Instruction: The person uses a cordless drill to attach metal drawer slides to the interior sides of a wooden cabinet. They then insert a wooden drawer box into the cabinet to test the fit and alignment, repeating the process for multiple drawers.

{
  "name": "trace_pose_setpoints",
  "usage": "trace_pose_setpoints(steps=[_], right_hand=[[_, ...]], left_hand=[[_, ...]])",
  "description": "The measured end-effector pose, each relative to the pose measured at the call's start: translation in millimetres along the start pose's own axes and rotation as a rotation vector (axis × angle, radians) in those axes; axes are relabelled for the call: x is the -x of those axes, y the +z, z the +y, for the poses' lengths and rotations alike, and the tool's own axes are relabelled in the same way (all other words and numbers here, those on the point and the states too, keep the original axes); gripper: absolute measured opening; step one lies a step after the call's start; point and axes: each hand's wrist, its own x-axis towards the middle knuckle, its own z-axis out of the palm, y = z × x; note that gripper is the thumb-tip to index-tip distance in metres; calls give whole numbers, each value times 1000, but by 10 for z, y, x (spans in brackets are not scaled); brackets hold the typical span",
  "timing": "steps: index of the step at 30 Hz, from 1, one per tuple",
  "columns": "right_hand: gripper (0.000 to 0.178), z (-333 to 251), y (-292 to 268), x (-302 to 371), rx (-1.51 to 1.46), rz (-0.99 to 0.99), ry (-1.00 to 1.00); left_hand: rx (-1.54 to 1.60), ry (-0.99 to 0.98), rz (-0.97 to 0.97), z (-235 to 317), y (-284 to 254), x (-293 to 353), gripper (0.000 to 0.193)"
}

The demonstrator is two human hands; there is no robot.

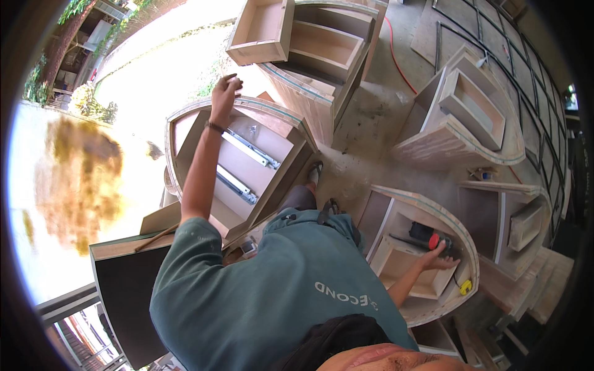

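My left hand is raised over the far rim of a curved wooden cabinet, fingers curled in. A small pale spot shows at the fingertips; I cannot make out what it is. Inside that cabinet lie two pairs of metal drawer slides, below my left forearm. My right hand is out at the right with fingers stretched and apart, beside a black and red tool. Whether it touches the tool is unclear. The tool rests in another curved cabinet, by a wooden drawer box.
A yellow tape measure sits on the right cabinet's rim. More curved cabinets with drawers stand ahead and at the right. A red hose runs along the concrete floor. A dark panel stands at the left.
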Motion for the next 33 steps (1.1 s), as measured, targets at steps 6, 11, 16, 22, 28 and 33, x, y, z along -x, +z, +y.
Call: trace_pose_setpoints(steps=[6,11,16,22,28,33], right_hand=[[92,-784,-119,305,201,95,-140],[85,-1132,116,524,218,21,-103],[67,-1493,264,866,135,-146,8],[55,-1580,602,1198,-41,-316,85],[51,-2207,1191,1604,-119,-665,-42],[49,-3197,1627,2170,-329,-1125,-153]], left_hand=[[-354,1,135,-95,-338,-2028,66],[-471,-126,46,-363,-232,-3208,69],[-598,-238,-208,-413,-65,-3552,60],[-566,-165,-154,-477,-63,-3495,45],[-304,-146,-51,-338,-237,-2761,30],[-33,-99,197,118,-506,-1300,30]])
